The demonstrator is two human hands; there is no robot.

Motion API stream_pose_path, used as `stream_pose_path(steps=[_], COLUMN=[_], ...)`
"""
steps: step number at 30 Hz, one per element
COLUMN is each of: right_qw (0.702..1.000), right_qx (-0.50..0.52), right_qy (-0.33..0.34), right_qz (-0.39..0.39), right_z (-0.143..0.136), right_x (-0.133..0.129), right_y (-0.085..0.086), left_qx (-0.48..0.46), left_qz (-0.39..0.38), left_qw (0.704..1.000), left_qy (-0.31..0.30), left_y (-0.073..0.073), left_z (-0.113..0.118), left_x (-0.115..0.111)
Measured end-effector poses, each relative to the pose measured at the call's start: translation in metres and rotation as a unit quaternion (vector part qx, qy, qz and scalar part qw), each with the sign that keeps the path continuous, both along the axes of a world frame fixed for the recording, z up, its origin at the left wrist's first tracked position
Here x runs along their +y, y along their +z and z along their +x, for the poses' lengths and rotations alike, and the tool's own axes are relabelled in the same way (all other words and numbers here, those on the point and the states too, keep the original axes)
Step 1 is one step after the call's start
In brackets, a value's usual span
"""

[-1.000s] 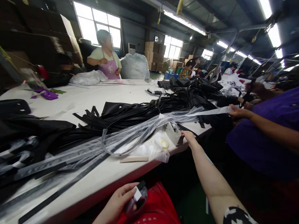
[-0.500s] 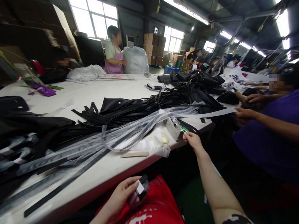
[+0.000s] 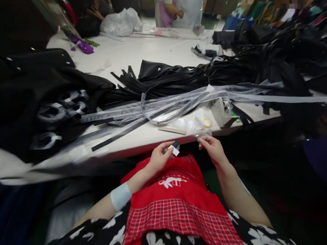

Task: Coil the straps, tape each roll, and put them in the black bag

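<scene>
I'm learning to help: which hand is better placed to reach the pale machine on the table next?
Probably the right hand: it is nearer the pale machine and pinches a small thing, while the left hand is farther away, holding a black item with a white tag.

We locate a broad white table (image 3: 152, 47) across the room; its top is well lit, while the space below its near edge lies in deep shade. Beyond the far edge, we identify brown boxes (image 3: 217, 9), a large pale plastic bundle (image 3: 193, 11) and a blue container (image 3: 232, 24). We note a dark green floor (image 3: 212, 183) below.
</scene>
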State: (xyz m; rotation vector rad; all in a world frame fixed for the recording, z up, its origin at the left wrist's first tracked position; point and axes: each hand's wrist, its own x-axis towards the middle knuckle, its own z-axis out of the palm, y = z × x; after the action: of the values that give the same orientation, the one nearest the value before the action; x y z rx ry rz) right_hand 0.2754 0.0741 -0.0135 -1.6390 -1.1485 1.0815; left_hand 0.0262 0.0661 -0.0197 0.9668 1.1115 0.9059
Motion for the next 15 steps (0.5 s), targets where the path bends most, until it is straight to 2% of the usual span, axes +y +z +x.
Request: stream_pose_path(steps=[2,4,8,15], right_qw=[0.993,0.980,0.973,0.969], right_qx=[0.065,0.114,0.118,0.098], right_qy=[0.097,0.160,0.188,0.206], right_qz=[-0.005,-0.016,-0.056,-0.099], right_z=[-0.038,-0.064,-0.084,-0.089], right_x=[-0.014,-0.022,-0.020,-0.012], right_y=[0.008,0.014,0.012,0.001], left_qx=[0.010,0.015,0.024,0.045], left_qz=[0.013,0.026,0.050,0.059], left_qw=[1.000,1.000,0.998,0.997], left_qy=[0.002,0.004,0.015,0.029], left_y=[-0.002,0.000,0.003,0.003], left_z=[0.001,0.001,-0.003,-0.007], left_x=[0.001,0.000,-0.003,0.000])
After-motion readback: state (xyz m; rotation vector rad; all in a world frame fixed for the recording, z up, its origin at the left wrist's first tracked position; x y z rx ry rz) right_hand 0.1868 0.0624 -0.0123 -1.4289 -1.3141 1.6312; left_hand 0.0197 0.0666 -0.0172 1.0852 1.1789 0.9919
